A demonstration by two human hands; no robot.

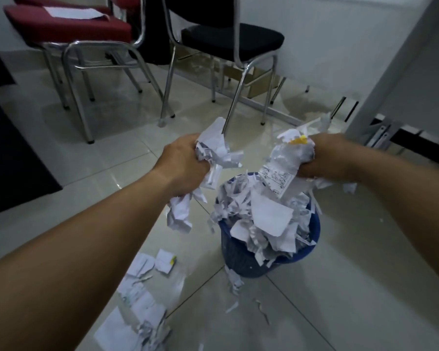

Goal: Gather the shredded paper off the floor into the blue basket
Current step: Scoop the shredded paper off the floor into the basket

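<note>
Left hand point(185, 165) and right hand point(322, 158) each grip a crumpled wad of shredded paper point(213, 150), fingers curled round it. Both wads hang above the overflowing blue basket point(238, 254). More scraps point(142, 295) lie near left.

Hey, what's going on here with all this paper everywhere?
A person is clearing shredded paper off the floor. The left hand grips one crumpled bunch of paper, and the right hand grips another bunch, both held above the blue basket. The basket is already heaped past its rim. More scraps lie on the tiles to its left.
</note>
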